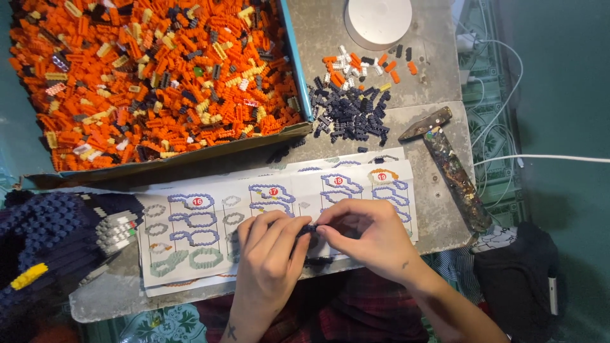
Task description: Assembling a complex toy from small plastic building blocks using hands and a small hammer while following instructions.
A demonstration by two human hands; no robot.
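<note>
Stone table (438, 190): grey, worn, holds everything below.

Cardboard box (295, 76), far left corner: filled with small bricks, mostly orange, some cream and dark ones mixed in.

Dark blue brick model (44, 235), left edge: partly built, one yellow patch, a grey-white section facing the sheet.

Instruction sheet (190, 235): spread across the near half of the table, rows of outlined ring shapes, numbered steps.

Hammer (448, 159), right of the sheet: lying flat, handle spattered with paint.

Pile of dark bricks (349, 111) beyond the sheet; smaller scatter of orange and white bricks (362, 63) just behind it.

My left hand (270, 251) and right hand (372, 232) meet over the sheet. Fingertips of both pinch one small dark brick piece (307, 227) between them, left from one end, right from the other. Piece sits just above the paper, near the table's front edge.
</note>
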